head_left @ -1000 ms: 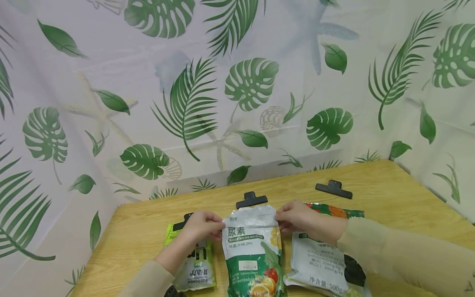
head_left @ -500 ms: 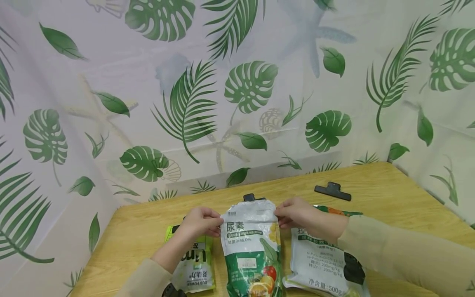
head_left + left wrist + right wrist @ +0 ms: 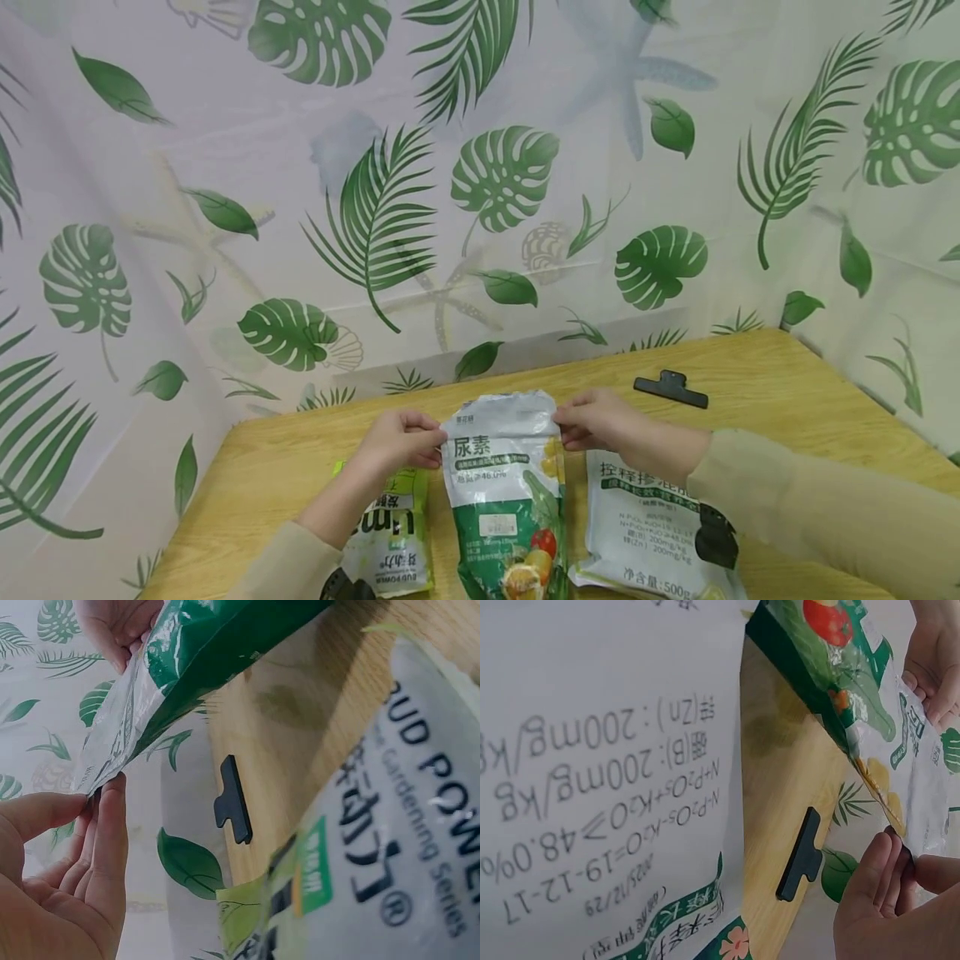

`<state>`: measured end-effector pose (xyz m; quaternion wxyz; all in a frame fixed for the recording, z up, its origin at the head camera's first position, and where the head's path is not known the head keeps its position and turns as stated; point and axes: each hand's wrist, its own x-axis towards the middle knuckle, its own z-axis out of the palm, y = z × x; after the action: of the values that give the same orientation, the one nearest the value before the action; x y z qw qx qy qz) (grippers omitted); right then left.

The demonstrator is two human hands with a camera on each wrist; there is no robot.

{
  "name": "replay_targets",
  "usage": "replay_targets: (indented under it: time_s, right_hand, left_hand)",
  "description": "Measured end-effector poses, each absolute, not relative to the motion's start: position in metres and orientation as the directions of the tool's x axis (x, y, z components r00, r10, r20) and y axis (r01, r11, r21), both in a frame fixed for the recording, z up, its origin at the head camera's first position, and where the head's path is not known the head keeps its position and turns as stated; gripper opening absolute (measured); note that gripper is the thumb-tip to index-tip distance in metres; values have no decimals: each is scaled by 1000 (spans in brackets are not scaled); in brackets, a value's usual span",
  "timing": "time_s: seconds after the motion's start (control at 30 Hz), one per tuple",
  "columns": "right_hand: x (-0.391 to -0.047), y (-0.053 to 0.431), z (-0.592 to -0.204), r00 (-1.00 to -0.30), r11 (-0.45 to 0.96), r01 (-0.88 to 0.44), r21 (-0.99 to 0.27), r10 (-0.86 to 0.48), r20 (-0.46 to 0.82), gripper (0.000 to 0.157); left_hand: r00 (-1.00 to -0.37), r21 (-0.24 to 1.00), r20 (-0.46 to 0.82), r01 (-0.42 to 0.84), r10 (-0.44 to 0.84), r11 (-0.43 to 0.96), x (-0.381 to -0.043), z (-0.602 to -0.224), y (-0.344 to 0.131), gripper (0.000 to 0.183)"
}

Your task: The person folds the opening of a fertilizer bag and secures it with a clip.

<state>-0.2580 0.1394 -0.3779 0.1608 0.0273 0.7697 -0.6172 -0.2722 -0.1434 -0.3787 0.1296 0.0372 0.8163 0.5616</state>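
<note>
My left hand [image 3: 401, 442] pinches the upper left corner of a white and green fertilizer bag [image 3: 495, 475] between thumb and fingers. At the opposite top corner, my right hand [image 3: 600, 421] pinches the same bag. Vegetables and fruit are printed on its front, and its top edge is stretched between both hands. In the left wrist view the bag is tilted, its top pinched at the fingertips [image 3: 112, 787]. A lime and white bag [image 3: 393, 542] lies to the left, partly behind my left forearm. To the right lies a white fertilizer bag [image 3: 645, 533], its top hidden by my right arm.
One black clip [image 3: 671, 388] lies on the wooden table [image 3: 750, 433] at the back right. A black clip [image 3: 234, 801] shows on the table in the left wrist view. Behind the table hangs a leaf-patterned cloth [image 3: 570, 167].
Both hands have raised the middle bag slightly, its top edge now higher in the head view. It now hides the black clip that was visible behind it.
</note>
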Motion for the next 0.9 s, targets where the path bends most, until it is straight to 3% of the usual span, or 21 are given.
replay_targets:
  time_s: [0.9]
  right_hand:
    - [-259, 147, -364, -959, 220, 200, -955, -154, -236, 29]
  left_hand:
    - [-964, 937, -138, -52, 227, 345, -271, -362, -142, 15]
